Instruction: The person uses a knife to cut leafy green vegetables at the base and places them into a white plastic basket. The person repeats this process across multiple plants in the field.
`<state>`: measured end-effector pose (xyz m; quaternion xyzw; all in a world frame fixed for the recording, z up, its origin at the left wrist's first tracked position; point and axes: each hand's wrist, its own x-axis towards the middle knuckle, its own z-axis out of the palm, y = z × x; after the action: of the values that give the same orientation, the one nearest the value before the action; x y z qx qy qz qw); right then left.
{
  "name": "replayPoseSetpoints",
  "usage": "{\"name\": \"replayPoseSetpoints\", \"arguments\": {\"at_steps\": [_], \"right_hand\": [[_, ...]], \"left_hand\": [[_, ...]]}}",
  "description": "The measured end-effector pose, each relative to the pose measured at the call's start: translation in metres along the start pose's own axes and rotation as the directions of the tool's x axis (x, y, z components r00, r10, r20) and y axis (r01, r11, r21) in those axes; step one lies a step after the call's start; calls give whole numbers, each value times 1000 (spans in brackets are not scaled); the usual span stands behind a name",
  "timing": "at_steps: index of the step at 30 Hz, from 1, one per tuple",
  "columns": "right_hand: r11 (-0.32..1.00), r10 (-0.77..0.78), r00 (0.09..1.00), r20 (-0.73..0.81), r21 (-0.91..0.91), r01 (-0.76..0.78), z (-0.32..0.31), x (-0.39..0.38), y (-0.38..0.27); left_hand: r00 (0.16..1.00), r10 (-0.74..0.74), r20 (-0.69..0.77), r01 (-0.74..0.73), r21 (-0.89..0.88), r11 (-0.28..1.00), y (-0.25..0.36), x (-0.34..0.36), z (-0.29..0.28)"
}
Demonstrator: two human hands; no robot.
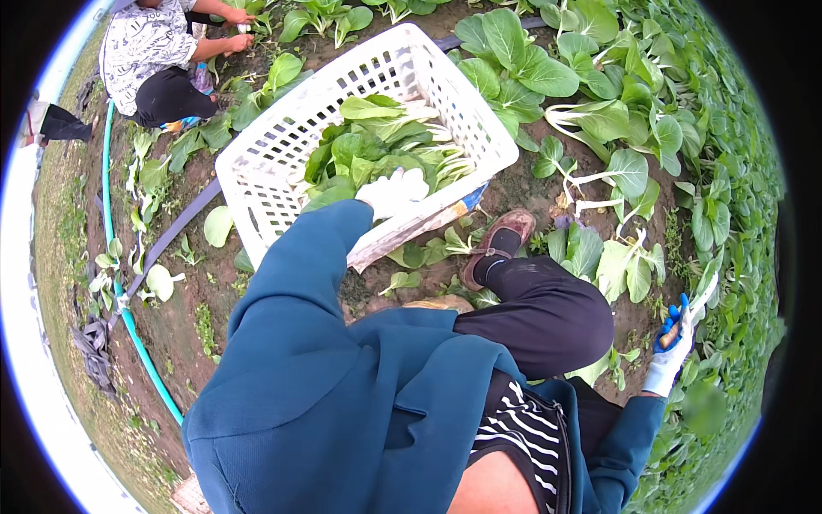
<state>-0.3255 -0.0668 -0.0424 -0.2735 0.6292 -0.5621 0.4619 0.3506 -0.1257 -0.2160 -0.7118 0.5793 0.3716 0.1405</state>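
Two gloved hands are ours, one at a white, slotted plastic crate (pixel 469 120) and one well to its right. Our left hand (pixel 396 193), in a white fabric glove, lies over the near side of the crate, against the broad-leaved greens with pale stalks (pixel 355 147) heaped inside it; we cannot tell whether its fingers grip any leaves. Our right hand (pixel 673 347), in a white-and-blue glove, is closed around the tan wooden handle of a pale-bladed knife (pixel 669 336), near the dense green plants (pixel 728 193) far right of the crate. More loose, pale-stalked leaves (pixel 629 173) lie on the brown soil just right of the crate. Our reddish-brown shoe (pixel 519 221) stands close to its near right corner. Left of the crate runs a thin turquoise hose (pixel 107 171), and beyond its far left side crouches another person (pixel 150 51) in a white shirt with black patterning.
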Motion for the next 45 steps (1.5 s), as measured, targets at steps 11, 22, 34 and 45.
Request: {"name": "replayPoseSetpoints", "arguments": {"at_steps": [11, 22, 34, 45], "right_hand": [[977, 141, 978, -152, -135, -162, 25, -10, 26], [977, 179, 960, -215, -76, -199, 106, 6, 137], [600, -141, 979, 146, -774, 202, 162, 119, 182], [374, -228, 910, 346, -832, 410, 141, 142, 233]], "left_hand": [[854, 520, 27, -518, -66, 853, -32, 20, 0], [503, 841, -198, -657, 546, 521, -89, 140, 116], [815, 29, -579, -420, -555, 718, 64, -76, -57], [592, 247, -767, -318, 59, 946, 120, -95, -19]]}}
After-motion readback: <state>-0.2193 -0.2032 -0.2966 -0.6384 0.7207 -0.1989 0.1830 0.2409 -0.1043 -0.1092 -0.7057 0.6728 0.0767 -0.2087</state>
